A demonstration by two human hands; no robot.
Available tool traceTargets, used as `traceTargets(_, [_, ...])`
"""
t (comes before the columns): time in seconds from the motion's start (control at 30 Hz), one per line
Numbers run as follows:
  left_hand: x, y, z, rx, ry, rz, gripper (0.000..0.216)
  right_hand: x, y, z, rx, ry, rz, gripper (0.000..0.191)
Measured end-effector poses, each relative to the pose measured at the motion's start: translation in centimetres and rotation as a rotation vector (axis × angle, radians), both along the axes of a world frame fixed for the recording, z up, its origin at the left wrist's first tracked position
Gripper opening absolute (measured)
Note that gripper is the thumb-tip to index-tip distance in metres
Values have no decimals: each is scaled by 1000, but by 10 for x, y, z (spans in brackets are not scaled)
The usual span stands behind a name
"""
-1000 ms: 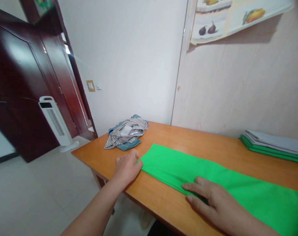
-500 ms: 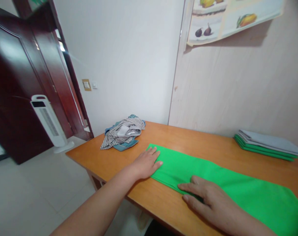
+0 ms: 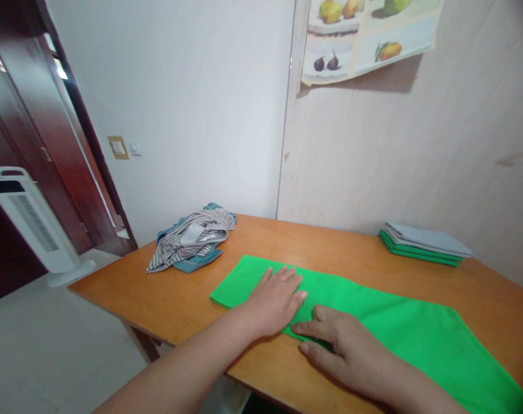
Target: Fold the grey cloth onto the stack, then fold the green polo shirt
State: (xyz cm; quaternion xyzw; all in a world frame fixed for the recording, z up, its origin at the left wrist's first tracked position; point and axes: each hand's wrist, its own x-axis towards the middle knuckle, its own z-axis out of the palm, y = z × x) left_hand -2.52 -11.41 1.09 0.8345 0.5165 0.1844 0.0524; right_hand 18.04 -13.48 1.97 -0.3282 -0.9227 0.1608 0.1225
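A bright green cloth (image 3: pixel 399 322), folded into a long strip, lies along the wooden table in front of me. My left hand (image 3: pixel 276 302) rests flat on it, palm down with the fingers stretched out. Close by on the right, my right hand (image 3: pixel 343 348) touches the cloth's near edge with its index finger. Its thumb is apart from that finger, over the table just outside the edge, and the other fingers are partly curled or hidden beneath the hand.
On the table (image 3: pixel 114 293), a crumpled heap of striped and blue clothing (image 3: pixel 196 236) lies at the back left. Folded grey and green cloths (image 3: pixel 425 241) are stacked at the back right. A white tower fan (image 3: pixel 34 221) stands on the floor left of the table.
My left hand has slid right along the cloth, away from its left end, toward my right hand. The right hand stays at the near edge. The view has turned slightly right.
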Motion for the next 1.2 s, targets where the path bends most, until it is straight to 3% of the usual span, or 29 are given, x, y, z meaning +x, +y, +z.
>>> traceTargets(0.2, [15, 2, -20, -72, 2, -53, 57, 1, 0, 6, -55, 121, 50, 30])
traceTargets(0.3, [13, 1, -23, -69, 21, -49, 61, 10, 13, 2, -39, 224, -89, 41])
traceTargets(0.4, [13, -1, -20, -68, 34, -45, 65, 24, 33, -8, 94, 288, -309, 46])
traceTargets(0.5, [15, -2, -18, -84, 56, -48, 68, 34, 49, -22, 161, 129, -451, 62])
traceTargets(0.67, [16, -2, -19, -108, 76, -32, 75, 34, 52, -39, 57, -188, -530, 86])
traceTargets(1.0, [18, 2, -10, -179, 83, -34, 79, 29, 48, -36, 18, -255, -579, 87])
traceTargets(1.1, [31, 7, -2, -117, 61, -15, 76, 29, 47, -36, 31, -265, -568, 82])
traceTargets(1.2, [46, 11, -3, -20, 7, -109, 69, 29, 47, -36, 39, -275, -552, 75])
